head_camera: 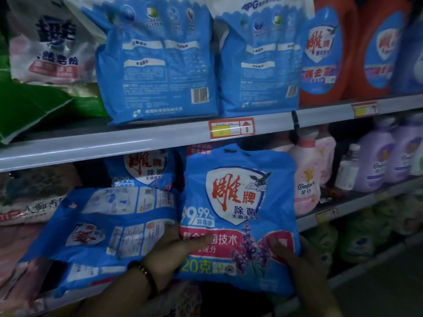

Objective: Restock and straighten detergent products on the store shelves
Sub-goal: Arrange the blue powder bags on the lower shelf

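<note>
I hold a blue detergent powder bag (238, 202) with a red logo and purple flowers upright in front of the middle shelf. My left hand (174, 252) grips its lower left edge, thumb across the front. My right hand (295, 261) grips its lower right corner. Left of it, similar blue bags (109, 223) lie flat, back side up, stacked and tilted. Another blue bag (146, 168) stands behind them.
On the upper shelf (114, 145) stand two large blue bags (158, 65) back side out, a white bag (52, 42), a green bag and red-orange jugs (327, 53). Pink (306, 179) and purple softener bottles (375, 165) stand to the right. Pink packs lie at the left.
</note>
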Available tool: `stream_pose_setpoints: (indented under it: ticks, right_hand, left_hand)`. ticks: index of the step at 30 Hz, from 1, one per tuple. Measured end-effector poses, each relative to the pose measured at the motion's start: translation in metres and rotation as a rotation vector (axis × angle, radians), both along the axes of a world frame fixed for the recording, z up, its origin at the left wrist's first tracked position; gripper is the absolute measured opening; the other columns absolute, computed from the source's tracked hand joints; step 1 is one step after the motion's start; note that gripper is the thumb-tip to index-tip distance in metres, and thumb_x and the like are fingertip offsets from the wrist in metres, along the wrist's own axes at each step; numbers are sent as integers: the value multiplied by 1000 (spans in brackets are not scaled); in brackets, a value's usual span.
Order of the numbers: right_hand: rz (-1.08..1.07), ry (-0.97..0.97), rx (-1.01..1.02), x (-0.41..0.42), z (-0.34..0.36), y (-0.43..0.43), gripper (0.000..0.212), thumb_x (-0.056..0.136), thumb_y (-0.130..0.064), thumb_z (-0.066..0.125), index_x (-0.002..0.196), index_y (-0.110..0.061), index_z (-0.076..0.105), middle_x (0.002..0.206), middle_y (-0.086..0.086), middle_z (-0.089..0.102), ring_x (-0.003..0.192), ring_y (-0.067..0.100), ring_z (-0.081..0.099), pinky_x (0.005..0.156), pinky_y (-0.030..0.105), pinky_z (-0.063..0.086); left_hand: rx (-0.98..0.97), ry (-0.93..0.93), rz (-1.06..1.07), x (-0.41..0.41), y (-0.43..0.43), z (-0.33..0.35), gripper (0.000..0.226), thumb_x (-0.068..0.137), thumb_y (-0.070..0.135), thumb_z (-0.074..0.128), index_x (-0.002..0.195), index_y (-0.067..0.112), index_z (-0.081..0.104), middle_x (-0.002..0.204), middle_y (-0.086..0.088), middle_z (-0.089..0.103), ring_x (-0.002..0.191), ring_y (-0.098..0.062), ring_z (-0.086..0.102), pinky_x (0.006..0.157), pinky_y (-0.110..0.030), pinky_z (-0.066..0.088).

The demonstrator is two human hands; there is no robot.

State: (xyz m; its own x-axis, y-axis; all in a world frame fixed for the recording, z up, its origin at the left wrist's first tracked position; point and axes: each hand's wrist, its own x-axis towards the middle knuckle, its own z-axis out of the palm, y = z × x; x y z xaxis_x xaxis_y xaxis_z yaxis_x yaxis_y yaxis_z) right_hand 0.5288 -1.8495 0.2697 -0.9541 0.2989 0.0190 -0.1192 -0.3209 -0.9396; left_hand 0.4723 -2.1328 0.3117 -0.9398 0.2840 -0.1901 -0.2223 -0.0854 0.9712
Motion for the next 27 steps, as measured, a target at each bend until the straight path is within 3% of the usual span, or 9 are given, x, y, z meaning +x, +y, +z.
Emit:
stream_pose_setpoints:
  ticks: [2, 4, 6, 9, 13, 18, 23, 27]
  right_hand:
    - [-37, -73, 203, -15, 19, -15, 50, 77, -40, 86, 121, -23, 71, 114, 1, 78, 90, 18, 78, 67, 29, 64]
    - [-115, -54, 369, -28, 7, -16, 68, 70, -73, 81, 123, -34, 65, 121, -6, 71, 102, 15, 73, 83, 42, 64]
    - [-180, -17, 463, -33, -7, -16, 79, 68, -85, 74, 132, -40, 60, 127, -11, 68, 114, 15, 69, 96, 51, 60]
    - [-310, 99, 744, -47, -25, -31, 80, 81, -80, 61, 147, -35, 56, 143, -3, 56, 133, 23, 56, 108, 52, 51]
    - [-318, 192, 860, -62, -37, -63, 75, 87, -64, 59, 153, -30, 52, 158, 14, 43, 144, 31, 44, 115, 51, 42]
    - [-196, 214, 772, -82, -50, -91, 86, 76, -55, 66, 157, -34, 45, 166, -1, 37, 154, 21, 33, 120, 53, 37]
    - [-143, 65, 783, -99, -42, -103, 91, 68, -68, 53, 154, -45, 36, 166, -20, 27, 157, 6, 18, 125, 48, 25]
    - [-80, -5, 860, -106, -40, -105, 89, 76, -71, 46, 158, -45, 26, 164, -28, 13, 153, -5, 1, 126, 44, 12]
  left_hand:
    - [57, 44, 82, -1, 8, -7, 71, 62, 24, 97, 128, 14, 73, 123, -20, 76, 112, -43, 73, 105, -64, 52]
    - [86, 55, 144, -9, 15, -14, 73, 58, 24, 99, 127, 17, 75, 123, -18, 77, 111, -43, 74, 103, -65, 53]
    - [117, 94, 206, -16, 21, -12, 71, 63, 21, 100, 128, 20, 73, 124, -15, 77, 112, -41, 74, 102, -64, 54]
    - [107, 138, 287, -31, 32, -4, 57, 76, 10, 89, 129, 18, 70, 119, -9, 79, 107, -35, 77, 97, -59, 59]
    - [84, 141, 403, -59, 42, -3, 47, 81, 10, 87, 125, 20, 72, 112, -5, 81, 102, -29, 79, 93, -54, 62]
    - [71, 133, 489, -104, 51, -10, 50, 80, 15, 90, 125, 25, 71, 114, -2, 81, 100, -25, 79, 87, -50, 65]
    - [7, 210, 496, -153, 51, -13, 50, 81, 12, 89, 124, 26, 69, 115, 1, 80, 101, -19, 78, 79, -35, 64]
    - [-152, 291, 489, -172, 45, -38, 55, 82, 16, 89, 131, 24, 65, 117, 5, 77, 97, -6, 75, 75, -20, 60]
